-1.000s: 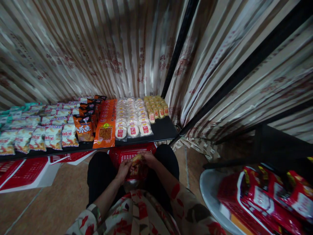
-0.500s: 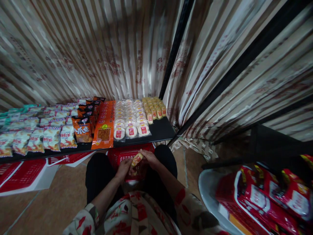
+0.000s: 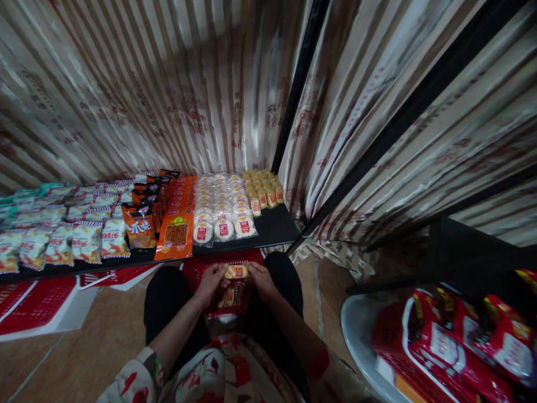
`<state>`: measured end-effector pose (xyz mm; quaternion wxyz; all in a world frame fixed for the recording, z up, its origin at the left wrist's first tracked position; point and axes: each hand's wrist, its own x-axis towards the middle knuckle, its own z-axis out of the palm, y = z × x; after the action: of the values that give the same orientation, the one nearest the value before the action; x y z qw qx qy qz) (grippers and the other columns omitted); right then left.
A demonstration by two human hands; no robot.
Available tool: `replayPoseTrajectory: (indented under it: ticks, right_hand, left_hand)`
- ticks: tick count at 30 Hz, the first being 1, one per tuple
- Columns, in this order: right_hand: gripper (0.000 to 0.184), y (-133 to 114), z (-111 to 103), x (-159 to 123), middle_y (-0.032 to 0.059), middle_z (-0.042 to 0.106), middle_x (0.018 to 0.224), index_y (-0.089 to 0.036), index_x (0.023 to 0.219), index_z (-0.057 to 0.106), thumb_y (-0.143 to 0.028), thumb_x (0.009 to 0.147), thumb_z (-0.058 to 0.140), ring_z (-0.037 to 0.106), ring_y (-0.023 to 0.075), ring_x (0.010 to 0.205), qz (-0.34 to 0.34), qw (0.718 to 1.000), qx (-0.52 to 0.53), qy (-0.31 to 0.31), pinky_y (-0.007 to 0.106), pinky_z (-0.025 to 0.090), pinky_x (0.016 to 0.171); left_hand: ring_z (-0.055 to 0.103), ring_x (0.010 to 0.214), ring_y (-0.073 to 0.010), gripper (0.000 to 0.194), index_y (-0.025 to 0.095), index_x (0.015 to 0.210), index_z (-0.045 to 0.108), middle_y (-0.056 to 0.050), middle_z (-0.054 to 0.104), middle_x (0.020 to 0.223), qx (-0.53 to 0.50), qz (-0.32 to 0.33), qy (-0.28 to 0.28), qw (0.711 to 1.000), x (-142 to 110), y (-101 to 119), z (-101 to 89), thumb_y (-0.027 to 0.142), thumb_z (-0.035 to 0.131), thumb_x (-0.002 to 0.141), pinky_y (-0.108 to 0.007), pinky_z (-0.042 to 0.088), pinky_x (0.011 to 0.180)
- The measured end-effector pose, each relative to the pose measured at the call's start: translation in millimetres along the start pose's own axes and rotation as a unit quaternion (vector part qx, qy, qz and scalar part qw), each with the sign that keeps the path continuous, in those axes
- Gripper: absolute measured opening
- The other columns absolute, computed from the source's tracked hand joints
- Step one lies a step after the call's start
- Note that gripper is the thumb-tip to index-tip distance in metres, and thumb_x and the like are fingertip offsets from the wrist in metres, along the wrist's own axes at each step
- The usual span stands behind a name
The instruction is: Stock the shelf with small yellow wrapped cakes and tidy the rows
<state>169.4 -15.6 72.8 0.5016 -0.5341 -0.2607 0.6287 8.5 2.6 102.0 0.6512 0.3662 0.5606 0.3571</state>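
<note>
Between my knees, my left hand (image 3: 212, 284) and my right hand (image 3: 260, 278) pinch the two ends of a small yellow snack pack (image 3: 237, 272). The pack lies level, its red-and-white label facing up. Below it stands a red plastic basket (image 3: 191, 267) with several similar packs inside, partly hidden by my hands. On the black shelf (image 3: 274, 226) ahead, rows of matching yellow packs (image 3: 262, 196) stand at the right end. Beside them are round white packaged cakes (image 3: 224, 228).
Further left on the shelf are a flat orange pack (image 3: 176, 224), orange-and-black bags (image 3: 140, 226) and many white snack bags (image 3: 86, 242). Red baskets (image 3: 37, 302) sit below. At right, a basket of red bags (image 3: 444, 341) rests on a grey-white stool (image 3: 354, 319). Black posts and striped curtain surround the shelf.
The yellow pack has turned from slanted to level, its label now facing up. My right hand has come slightly lower, and both hands grip the pack's ends.
</note>
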Motion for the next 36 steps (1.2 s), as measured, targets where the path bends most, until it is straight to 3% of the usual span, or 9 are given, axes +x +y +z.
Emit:
replayPoseTrajectory:
  ticks: [8, 14, 19, 24, 30, 36]
  right_hand:
    - [0.052, 7, -2, -4, 0.002, 0.064, 0.064, -0.016, 0.073, 0.065, -0.065, 0.056, 0.067, 0.055, 0.0146, 0.059, -0.029, 0.999, -0.024, 0.021, 0.026, 0.042, 0.057]
    - [0.045, -2, -8, -10, 0.0031, 0.067, 0.073, -0.018, 0.079, 0.067, -0.06, 0.073, 0.053, 0.059, 0.0182, 0.07, -0.119, 0.981, -0.148, 0.035, 0.028, 0.046, 0.063]
    - [0.029, -8, -12, -11, 0.0027, 0.068, 0.083, -0.022, 0.087, 0.068, -0.039, 0.081, 0.045, 0.062, 0.0177, 0.08, -0.231, 0.932, -0.258, 0.11, 0.028, 0.048, 0.073]
    - [0.031, -20, -15, -11, 0.0047, 0.068, 0.09, -0.021, 0.091, 0.066, -0.026, 0.084, 0.036, 0.062, 0.0164, 0.086, -0.322, 0.867, -0.344, 0.162, 0.028, 0.048, 0.08]
    - [0.031, -34, -28, -10, 0.0072, 0.066, 0.097, -0.019, 0.103, 0.063, -0.03, 0.089, 0.038, 0.06, 0.0174, 0.09, -0.355, 0.83, -0.398, 0.16, 0.029, 0.048, 0.083]
    - [0.035, -42, -39, 0, 0.0103, 0.064, 0.104, -0.017, 0.111, 0.059, -0.037, 0.083, 0.053, 0.058, 0.0217, 0.097, -0.387, 0.786, -0.439, 0.199, 0.036, 0.047, 0.087]
  left_hand:
    - [0.051, 0.048, -0.0083, 0.02, 0.015, 0.073, 0.06, 0.001, 0.06, 0.059, 0.026, 0.016, 0.012, 0.999, 0, 19, 12.0, 0.031, 0.069, 0.066, -0.019, 0.041, 0.05]
    - [0.054, 0.056, -0.0106, 0.023, 0.015, 0.077, 0.061, 0.002, 0.06, 0.061, 0.076, 0.058, 0.002, 0.995, 0, 37, 21.8, 0.032, 0.067, 0.063, -0.022, 0.043, 0.057]
    - [0.052, 0.054, -0.0112, 0.014, 0.015, 0.074, 0.059, 0.005, 0.057, 0.055, 0.153, 0.087, -0.01, 0.984, 8, 47, 36.8, 0.027, 0.061, 0.066, -0.023, 0.042, 0.058]
    - [0.053, 0.057, -0.0115, 0.011, 0.016, 0.075, 0.059, 0.004, 0.057, 0.058, 0.253, 0.141, -0.025, 0.957, 17, 53, 55.0, 0.025, 0.053, 0.073, -0.022, 0.041, 0.06]
    - [0.053, 0.062, -0.0108, 0.011, 0.016, 0.076, 0.06, 0.002, 0.059, 0.065, 0.331, 0.183, -0.021, 0.925, 28, 66, 78.6, 0.023, 0.052, 0.076, -0.022, 0.04, 0.062]
    - [0.053, 0.063, -0.0108, 0.009, 0.016, 0.074, 0.06, 0.002, 0.06, 0.066, 0.365, 0.203, -0.005, 0.909, 40, 76, 102.5, 0.022, 0.053, 0.077, -0.022, 0.039, 0.062]
